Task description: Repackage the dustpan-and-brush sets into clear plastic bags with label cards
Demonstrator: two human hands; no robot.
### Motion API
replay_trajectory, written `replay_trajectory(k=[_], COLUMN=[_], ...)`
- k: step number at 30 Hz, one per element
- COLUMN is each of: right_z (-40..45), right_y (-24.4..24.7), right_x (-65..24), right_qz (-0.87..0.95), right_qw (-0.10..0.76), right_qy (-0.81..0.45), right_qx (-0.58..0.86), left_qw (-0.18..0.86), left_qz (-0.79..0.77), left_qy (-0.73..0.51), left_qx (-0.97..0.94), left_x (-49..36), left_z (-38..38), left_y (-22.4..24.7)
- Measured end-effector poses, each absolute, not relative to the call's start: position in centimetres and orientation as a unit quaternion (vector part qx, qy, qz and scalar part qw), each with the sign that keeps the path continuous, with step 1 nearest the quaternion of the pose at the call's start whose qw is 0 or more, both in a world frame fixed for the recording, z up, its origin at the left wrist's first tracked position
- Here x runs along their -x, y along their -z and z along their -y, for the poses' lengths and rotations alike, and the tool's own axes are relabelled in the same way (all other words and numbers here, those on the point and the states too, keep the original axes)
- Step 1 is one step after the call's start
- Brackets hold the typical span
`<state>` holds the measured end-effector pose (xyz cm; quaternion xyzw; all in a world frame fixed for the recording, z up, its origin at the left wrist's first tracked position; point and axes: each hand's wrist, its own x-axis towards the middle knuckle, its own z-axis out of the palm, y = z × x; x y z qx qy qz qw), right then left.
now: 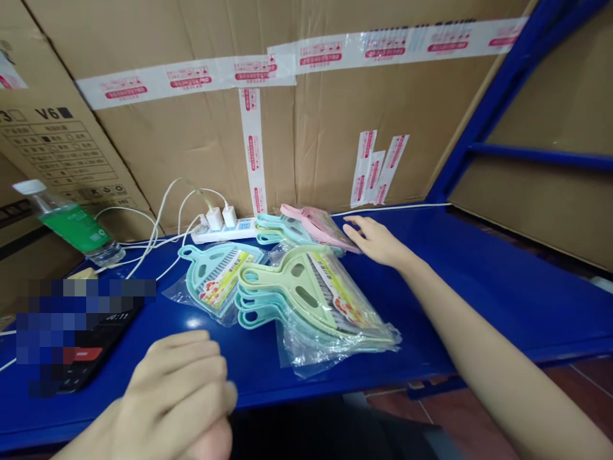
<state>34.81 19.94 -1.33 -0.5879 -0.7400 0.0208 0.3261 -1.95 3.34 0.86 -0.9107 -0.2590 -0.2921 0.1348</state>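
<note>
Overall, bagged dustpans (301, 287) on blue metal shelf (483, 300), taped cardboard cartons (383, 128) behind

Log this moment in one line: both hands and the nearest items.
left hand: curled, nothing visibly held | right hand: open, beside bagged pink dustpan | nearby: bagged green dustpan on blue metal shelf

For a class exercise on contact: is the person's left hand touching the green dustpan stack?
Apart: the head view shows the left hand clear of the green dustpan stack, with blue tabletop plainly between them.
</note>
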Motion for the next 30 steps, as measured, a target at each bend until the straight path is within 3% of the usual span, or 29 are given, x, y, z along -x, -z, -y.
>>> replay_trajectory(k=[4, 9, 16, 26, 30], right_z=[-20.2, -20.1, -19.6, -18.6, -17.2], right_y=[1.2, 1.0, 0.7, 0.4, -0.2], right_x=[-35.3, -35.4, -35.2, -34.6, -33.4], right_qz=[0.748, 0.755, 0.767, 0.762, 0.755], right_qw=[0.279, 0.241, 0.221, 0.248, 0.288], right_qy=[-0.052, -0.077, -0.044, 0.034, 0.058], right_qx=[0.599, 0.605, 0.6, 0.597, 0.586], left_qw=[0.141, 0.223, 0.198, 0.019, -0.114], left_qz=[0.251, 0.218, 0.266, 0.458, 0.411], left_qy=[0.314, 0.195, 0.041, 0.143, 0.114], left_qx=[0.904, 0.93, 0.942, 0.877, 0.898], left_x=[-1.9, -5.3, -6.1, 0.0, 2.5], left_z=[-4.7, -6.2, -8.4, -11.2, -12.2], left_y=[-4.6, -7.3, -8.4, -7.3, -5.9])
